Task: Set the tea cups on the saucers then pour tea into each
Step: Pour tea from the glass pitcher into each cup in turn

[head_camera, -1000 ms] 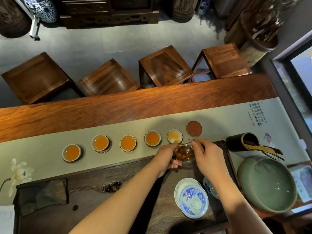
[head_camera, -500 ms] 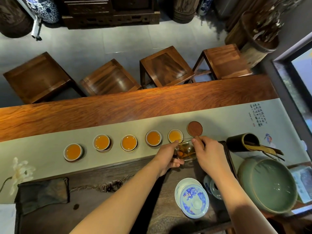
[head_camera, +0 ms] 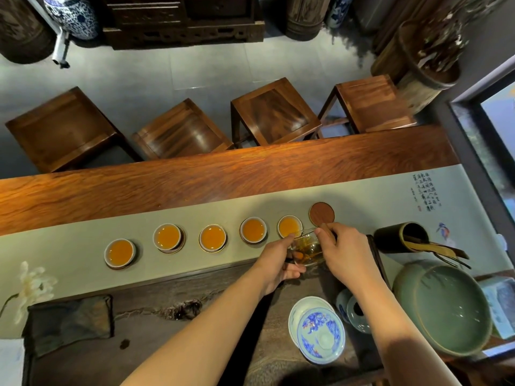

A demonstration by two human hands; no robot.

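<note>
Both hands grasp the glass pitcher (head_camera: 308,250) just right of the fifth filled tea cup (head_camera: 289,226): left hand (head_camera: 278,260) beneath, right hand (head_camera: 344,252) at its rim

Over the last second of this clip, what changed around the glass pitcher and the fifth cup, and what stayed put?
The fifth cup went from part full to full of tea like the other four. The left hand and right hand kept hold of the glass pitcher, shifting only slightly. The bare saucer, the four filled cups and the blue-and-white lid stayed where they were.
</note>
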